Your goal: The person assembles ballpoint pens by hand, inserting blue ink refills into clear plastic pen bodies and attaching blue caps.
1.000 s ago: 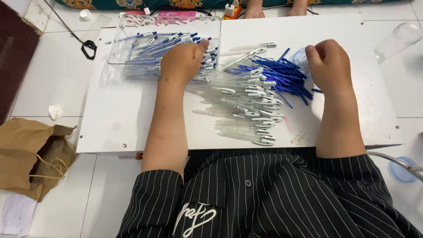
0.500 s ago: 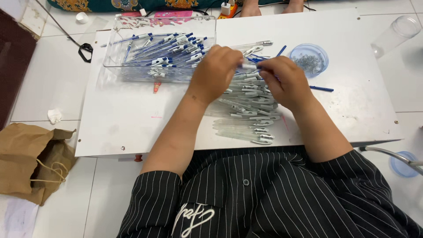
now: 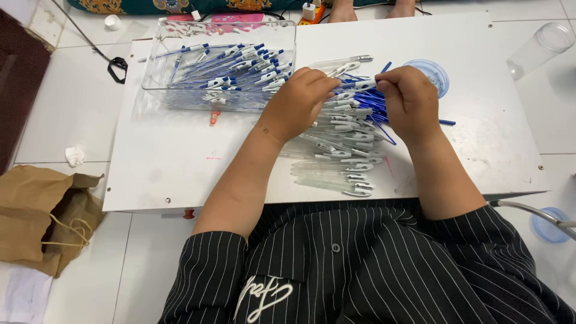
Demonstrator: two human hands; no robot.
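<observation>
Head view — left hand (image 3: 298, 102) and right hand (image 3: 410, 99) pinch one clear pen barrel (image 3: 360, 84), apparently mid-assembly — seating it calls for a straight, aligned push.

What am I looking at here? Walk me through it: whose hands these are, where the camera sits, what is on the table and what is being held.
There is no machine here. A camera worn on a person's head looks down at their own two bare hands over a white table.

The left hand and right hand meet over a heap of clear pen barrels and together pinch one pen between their fingers. Loose blue refills lie under the hands. A clear plastic box to the left holds finished pens. A small blue dish sits beyond the right hand, and a brown paper bag lies on the floor.
</observation>
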